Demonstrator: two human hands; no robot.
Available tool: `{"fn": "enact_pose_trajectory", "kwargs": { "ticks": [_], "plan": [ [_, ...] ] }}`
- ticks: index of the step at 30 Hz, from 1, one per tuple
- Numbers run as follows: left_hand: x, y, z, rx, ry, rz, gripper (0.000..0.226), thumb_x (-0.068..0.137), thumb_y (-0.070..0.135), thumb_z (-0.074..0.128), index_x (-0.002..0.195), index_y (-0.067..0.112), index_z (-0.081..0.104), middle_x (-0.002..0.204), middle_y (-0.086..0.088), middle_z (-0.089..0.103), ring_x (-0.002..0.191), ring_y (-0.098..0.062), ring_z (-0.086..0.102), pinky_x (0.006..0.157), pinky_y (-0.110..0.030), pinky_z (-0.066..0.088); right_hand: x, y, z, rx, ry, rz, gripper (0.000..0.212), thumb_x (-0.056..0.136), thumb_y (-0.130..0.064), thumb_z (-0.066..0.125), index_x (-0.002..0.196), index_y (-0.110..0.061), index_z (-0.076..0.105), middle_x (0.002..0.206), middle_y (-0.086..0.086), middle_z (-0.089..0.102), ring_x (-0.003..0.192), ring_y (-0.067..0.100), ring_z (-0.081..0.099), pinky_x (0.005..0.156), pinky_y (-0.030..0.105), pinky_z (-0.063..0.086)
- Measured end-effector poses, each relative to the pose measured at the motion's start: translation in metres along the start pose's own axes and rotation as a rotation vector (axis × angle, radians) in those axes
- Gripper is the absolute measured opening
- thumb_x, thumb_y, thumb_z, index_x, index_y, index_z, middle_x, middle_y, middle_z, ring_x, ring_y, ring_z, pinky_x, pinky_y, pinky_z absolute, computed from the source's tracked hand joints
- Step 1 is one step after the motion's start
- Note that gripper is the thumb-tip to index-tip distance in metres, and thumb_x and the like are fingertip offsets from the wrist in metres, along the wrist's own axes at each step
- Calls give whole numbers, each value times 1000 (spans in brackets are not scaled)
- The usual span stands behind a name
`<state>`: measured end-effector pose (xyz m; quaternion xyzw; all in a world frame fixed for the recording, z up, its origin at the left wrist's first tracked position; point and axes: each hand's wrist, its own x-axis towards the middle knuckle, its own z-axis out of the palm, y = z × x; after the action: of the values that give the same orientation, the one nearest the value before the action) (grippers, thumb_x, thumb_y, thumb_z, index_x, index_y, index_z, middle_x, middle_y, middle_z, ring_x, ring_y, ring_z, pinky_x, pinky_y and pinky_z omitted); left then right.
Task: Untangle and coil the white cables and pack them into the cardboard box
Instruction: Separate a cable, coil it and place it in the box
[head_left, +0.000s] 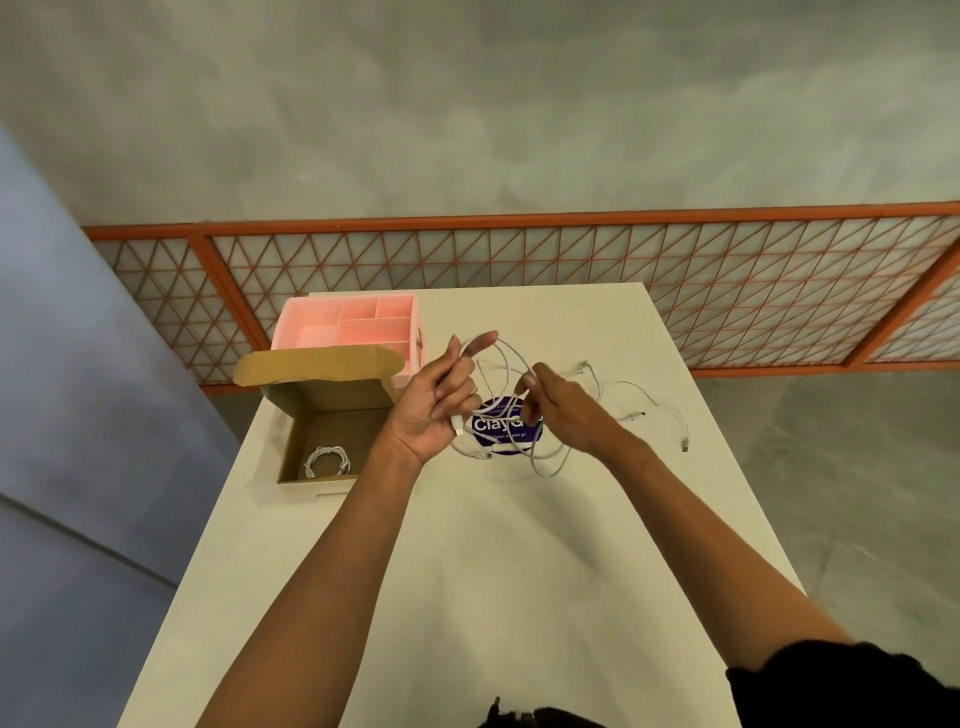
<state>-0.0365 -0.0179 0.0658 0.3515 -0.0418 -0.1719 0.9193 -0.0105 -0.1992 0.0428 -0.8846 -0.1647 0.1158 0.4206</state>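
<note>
My left hand (441, 397) is raised above the table, shut on a white cable (506, 358) whose plug end hangs below the palm. The cable loops over my fingers and arcs across to my right hand (558, 410), which pinches the same loop. More white cables (550, 462) lie tangled under both hands, and another stretches to the right (654, 410). The open cardboard box (291, 447) stands to the left of my left hand, with one coiled white cable (327, 460) lying inside.
A pink compartment tray (358, 325) sits behind the box at the white table's (467, 571) far left. A purple round sticker (506, 426) lies under the tangle. An orange lattice railing (571, 270) runs beyond the table's far edge.
</note>
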Motion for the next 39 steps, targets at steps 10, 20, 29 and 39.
{"fn": "enact_pose_trajectory", "kwargs": {
  "ticks": [10,20,29,39],
  "plan": [
    [11,0,-1,174,44,80,38,104,23,30,130,6,50,50,6,51,66,-7,66,94,-42,52,-16,5,30,219,-70,186,37,103,-38,25,82,-14,44,56,1,50,50,14,39,43,17,32],
    [20,-5,-1,237,104,102,36,103,25,32,131,11,49,56,4,62,90,-14,71,94,-50,48,-19,-29,18,42,-309,165,42,103,-39,27,77,-16,51,57,2,50,46,14,37,45,20,34],
    [27,-13,-9,507,205,66,39,102,33,35,136,19,47,87,-1,75,95,-16,70,84,-32,50,-14,-48,-6,-194,-335,63,52,102,-42,31,81,-11,67,62,-4,58,45,11,45,54,23,38],
    [21,-25,-5,863,105,-139,39,103,38,30,136,27,46,93,1,75,68,-16,70,79,-25,54,3,-67,-55,-173,6,-100,21,97,-31,50,98,-12,59,63,-12,56,53,-1,47,56,17,36]
  ]
}}
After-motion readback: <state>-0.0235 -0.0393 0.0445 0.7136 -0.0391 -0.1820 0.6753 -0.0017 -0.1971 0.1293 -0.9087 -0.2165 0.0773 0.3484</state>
